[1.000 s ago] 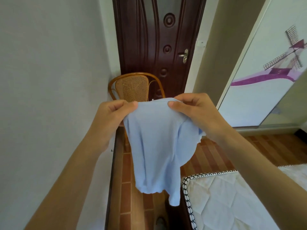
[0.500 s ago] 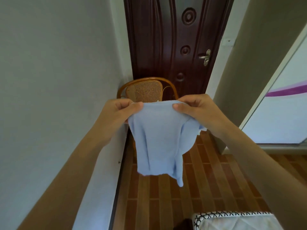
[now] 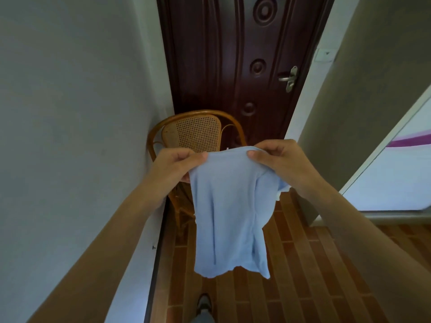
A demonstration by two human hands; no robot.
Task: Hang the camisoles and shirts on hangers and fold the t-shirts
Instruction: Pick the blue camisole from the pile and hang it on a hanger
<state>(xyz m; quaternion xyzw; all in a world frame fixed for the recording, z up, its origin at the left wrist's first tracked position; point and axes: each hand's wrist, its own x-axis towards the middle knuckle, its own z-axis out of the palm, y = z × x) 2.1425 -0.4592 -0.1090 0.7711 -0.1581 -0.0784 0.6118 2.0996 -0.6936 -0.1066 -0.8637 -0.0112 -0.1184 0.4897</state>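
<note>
Shirt [image 3: 229,213] hangs from my raised left hand [image 3: 173,166] and right hand [image 3: 278,159], each pinching its top edge.

We note a dark carved wooden door [image 3: 235,66] straight ahead, closed, with a metal lever handle [image 3: 289,78] on its right side. A cane-backed wooden chair [image 3: 198,134] stands directly in front of it, close to the pale wall [image 3: 70,113] on the left. We record a white switch plate [image 3: 324,54] on the frame to the right of the door. The floor [image 3: 303,264] is reddish-brown, laid in a brick-like pattern. A shoe [image 3: 203,303] shows at the lower edge.
</note>
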